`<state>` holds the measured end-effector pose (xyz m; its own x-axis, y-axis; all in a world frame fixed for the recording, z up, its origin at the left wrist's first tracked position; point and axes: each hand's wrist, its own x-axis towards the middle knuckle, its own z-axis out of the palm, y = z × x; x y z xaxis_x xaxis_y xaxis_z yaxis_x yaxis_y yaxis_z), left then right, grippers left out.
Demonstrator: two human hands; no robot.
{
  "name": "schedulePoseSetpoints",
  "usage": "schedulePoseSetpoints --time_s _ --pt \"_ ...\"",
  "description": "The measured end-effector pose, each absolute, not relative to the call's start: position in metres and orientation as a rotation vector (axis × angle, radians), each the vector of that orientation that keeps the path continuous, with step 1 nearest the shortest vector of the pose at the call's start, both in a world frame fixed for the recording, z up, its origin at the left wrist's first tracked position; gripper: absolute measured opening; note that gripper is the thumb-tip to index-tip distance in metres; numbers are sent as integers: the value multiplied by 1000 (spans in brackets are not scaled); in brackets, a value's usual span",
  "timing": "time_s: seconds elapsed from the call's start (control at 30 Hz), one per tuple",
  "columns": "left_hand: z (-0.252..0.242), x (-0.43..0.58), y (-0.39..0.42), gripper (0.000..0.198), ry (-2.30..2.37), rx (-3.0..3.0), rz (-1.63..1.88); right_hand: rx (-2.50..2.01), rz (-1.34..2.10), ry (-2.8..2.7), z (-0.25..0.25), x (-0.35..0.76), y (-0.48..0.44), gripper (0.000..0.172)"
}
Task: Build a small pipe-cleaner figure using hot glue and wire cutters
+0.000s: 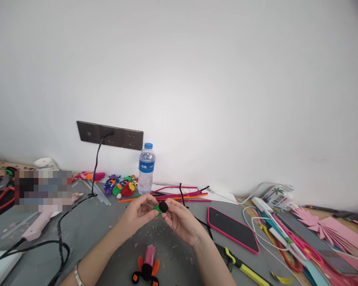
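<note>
Grey desk (92, 222), backed by white wall (226, 99): one green-and-black fuzzy craft piece (163, 207) is hanging above, left hand (141, 212) grip pinching the green part, right hand (180, 221) grip closing on the black; one pink, orange and black chenille figure (147, 271) is lying nearer the wearer; one blue-capped water bottle (146, 176) is standing behind; one pink-cased smartphone (233, 229) is lying rightward
</note>
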<state>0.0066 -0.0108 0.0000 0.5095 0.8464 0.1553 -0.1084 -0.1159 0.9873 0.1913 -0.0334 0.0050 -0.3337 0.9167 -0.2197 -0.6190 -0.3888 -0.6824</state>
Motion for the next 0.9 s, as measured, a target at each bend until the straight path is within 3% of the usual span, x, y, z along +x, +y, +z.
schedulePoseSetpoints --time_s 0.9 --pt "13 23 -26 41 888 1446 1132 -707 1621 -720 0 176 -32 29"
